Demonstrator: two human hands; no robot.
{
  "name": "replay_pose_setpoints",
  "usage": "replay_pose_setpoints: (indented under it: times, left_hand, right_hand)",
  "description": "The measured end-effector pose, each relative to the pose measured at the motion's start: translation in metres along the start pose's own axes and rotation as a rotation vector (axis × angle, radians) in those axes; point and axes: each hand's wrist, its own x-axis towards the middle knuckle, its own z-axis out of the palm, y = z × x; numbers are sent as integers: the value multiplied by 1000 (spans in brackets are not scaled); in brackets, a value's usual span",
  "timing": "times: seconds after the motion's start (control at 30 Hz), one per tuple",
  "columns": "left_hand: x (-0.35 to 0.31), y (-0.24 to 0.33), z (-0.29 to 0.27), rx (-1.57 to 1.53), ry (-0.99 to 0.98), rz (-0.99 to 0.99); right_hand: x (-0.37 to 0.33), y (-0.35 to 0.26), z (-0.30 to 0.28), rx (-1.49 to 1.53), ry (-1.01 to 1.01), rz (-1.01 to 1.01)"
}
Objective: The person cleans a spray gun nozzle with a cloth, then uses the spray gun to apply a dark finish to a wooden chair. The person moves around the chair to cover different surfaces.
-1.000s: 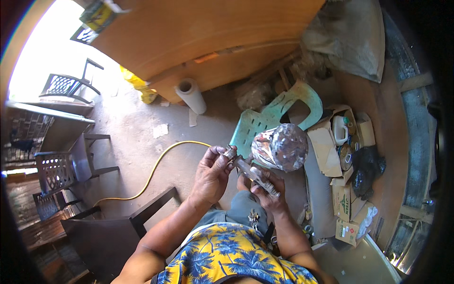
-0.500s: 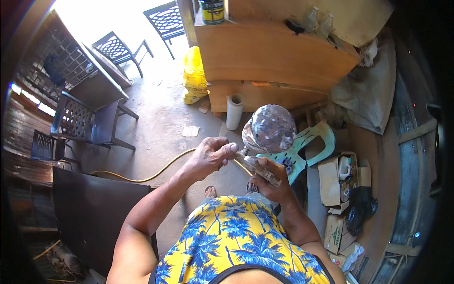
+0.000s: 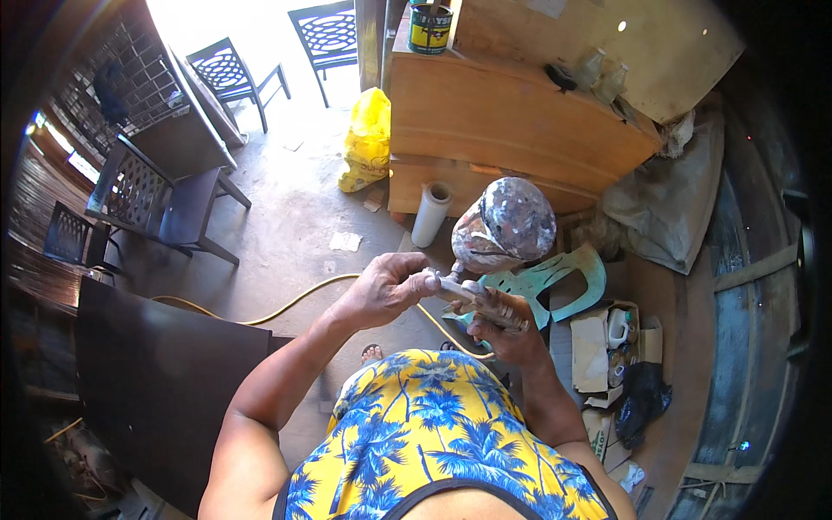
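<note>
Paint-smeared spray gun (image 3: 460, 291) held above floor (image 3: 286, 217), in front of torso, its crusted cup (image 3: 507, 224) uppermost. Right hand (image 3: 510, 334) wrapped around gun body; left hand (image 3: 397, 284) pinching its front end, thumb and fingers together. Room: bare grey floor, yellow hose (image 3: 316, 289) across it, plastic-wrap roll (image 3: 432, 215) upright by brown wooden furniture (image 3: 520, 108), yellow bag (image 3: 367, 139) beside that, dark lattice-back chairs (image 3: 133, 186) left, green plastic chair (image 3: 591, 267) and cardboard box (image 3: 590, 351) right.

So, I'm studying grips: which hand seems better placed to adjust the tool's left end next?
Probably the left hand: its fingers are at that end; the right hand grips the tool.
</note>
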Motion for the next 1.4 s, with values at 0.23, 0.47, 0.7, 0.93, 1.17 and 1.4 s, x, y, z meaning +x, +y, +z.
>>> replay_pose_setpoints:
  times: [0.23,0.47,0.7,0.93,1.17,1.4]
  left_hand:
    - [-8,-2,13,-183,65,313]
    - [-13,-10,22,253,340,732]
    - [-24,-4,17,246,264,456]
    - [-34,10,23,65,225,46]
    - [-39,1,44,6,396,220]
    - [-36,-4,45,-183,314,81]
  right_hand:
    - [5,-4,-2,129,-27,165]
    - [7,-4,-8,218,-26,191]
    - [15,-13,-9,134,-116,219]
    - [20,-19,-9,-18,-207,154]
    - [16,-14,-4,103,-116,211]
    - [15,-16,-1,49,-161,109]
